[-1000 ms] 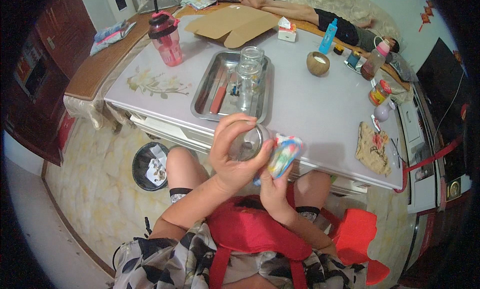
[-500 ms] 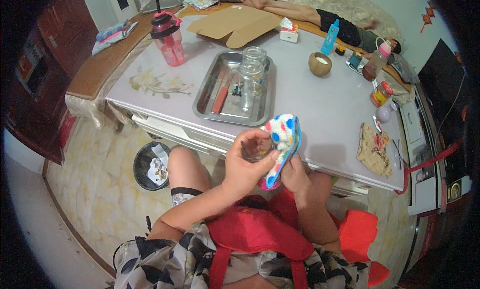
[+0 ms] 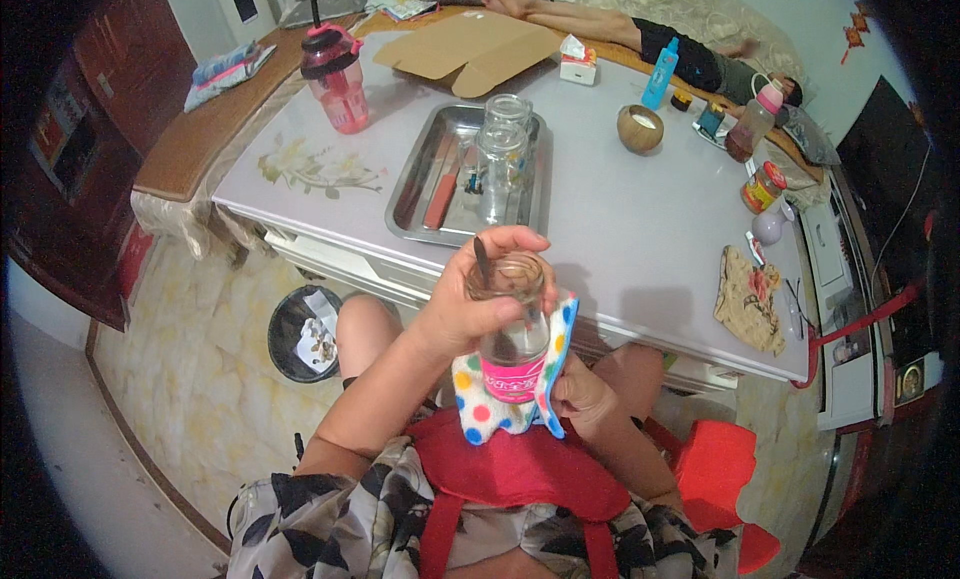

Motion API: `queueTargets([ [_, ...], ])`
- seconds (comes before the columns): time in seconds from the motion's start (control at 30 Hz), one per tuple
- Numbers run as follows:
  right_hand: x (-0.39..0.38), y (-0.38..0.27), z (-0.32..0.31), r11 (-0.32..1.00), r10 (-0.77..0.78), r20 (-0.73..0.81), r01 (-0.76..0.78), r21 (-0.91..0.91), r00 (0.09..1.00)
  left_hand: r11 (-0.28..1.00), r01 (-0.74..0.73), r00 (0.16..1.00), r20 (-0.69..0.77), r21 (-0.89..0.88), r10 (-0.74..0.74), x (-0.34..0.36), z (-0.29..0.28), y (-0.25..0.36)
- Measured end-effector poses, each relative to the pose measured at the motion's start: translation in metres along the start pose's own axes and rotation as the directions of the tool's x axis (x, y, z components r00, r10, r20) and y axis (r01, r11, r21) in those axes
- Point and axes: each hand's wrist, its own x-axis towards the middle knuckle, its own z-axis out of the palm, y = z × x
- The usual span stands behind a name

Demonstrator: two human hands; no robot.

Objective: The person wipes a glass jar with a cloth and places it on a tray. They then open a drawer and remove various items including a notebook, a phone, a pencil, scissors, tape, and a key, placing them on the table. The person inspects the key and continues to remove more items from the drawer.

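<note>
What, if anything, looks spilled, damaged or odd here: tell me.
Nothing looks plainly spilled or broken; the glass jar in the left hand shows no visible crack. Mildly untidy, perhaps: the open cardboard piece sprawls near the far edge of the table, and the beige cloth lies rumpled toward the right.

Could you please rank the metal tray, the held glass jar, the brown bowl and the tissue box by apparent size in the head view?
1. Metal tray
2. Glass jar, nearer the camera and partly covered by the left hand
3. Brown bowl and tissue box: too alike to rank
</note>
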Motion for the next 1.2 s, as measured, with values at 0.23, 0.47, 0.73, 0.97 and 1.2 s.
queueTargets([
  [0.23, 0.011, -0.026, 0.023, 0.728, -0.309, -0.037, 0.211, -0.653, 0.950, 0.908, -0.038, 0.992, -0.093, 0.416, 0.084, -0.005, 0.008, -0.013],
  [0.47, 0.015, -0.040, 0.026, 0.636, -0.425, 0.020, 0.314, -0.705, 0.905, 0.520, -0.106, 0.988, 0.150, 0.848, -0.044, 0.003, 0.007, -0.003],
  [0.73, 0.016, -0.051, 0.007, 0.574, -0.807, -0.293, 0.566, -0.592, 0.513, 0.359, -0.068, 0.980, -0.006, 0.931, 0.201, -0.009, 0.011, -0.017],
  [0.97, 0.003, -0.035, 0.023, 0.459, -0.808, -0.271, 0.270, -0.847, 0.523, 0.319, 0.019, 0.999, -0.027, 0.948, 0.022, -0.009, 0.018, -0.036],
  [1.2, -0.015, -0.046, 0.000, 0.269, -0.630, -0.156, 0.025, -0.963, 0.760, 0.545, 0.191, 0.936, 0.015, 0.817, -0.351, -0.009, 0.014, -0.019],
])
